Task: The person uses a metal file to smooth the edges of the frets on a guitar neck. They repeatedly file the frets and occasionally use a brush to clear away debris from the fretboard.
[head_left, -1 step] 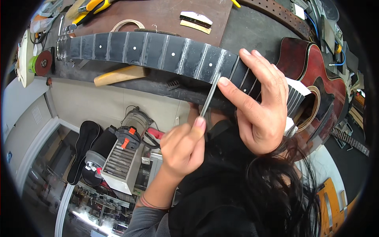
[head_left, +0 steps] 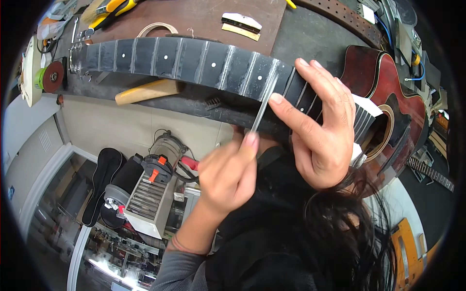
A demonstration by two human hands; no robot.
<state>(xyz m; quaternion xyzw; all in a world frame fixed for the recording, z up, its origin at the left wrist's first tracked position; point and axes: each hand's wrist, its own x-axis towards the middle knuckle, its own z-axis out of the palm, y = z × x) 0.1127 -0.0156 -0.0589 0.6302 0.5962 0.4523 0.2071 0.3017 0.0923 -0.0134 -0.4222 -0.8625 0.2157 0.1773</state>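
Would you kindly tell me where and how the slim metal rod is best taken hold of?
I'd grip the near end of the slim metal rod, coming from the near side, where the left hand has it. It slants up and away, and its far end lies over the guitar neck near the thumb of the right hand, leaving little room there.

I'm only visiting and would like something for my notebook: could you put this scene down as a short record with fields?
Left hand: gripping a slim metal rod, its far end at the fretboard
Right hand: spread over the fretboard, thumb beside the rod
Fretboard: dark, with white dots
Guitar body: dark red
On the bench: a yellowish wooden piece
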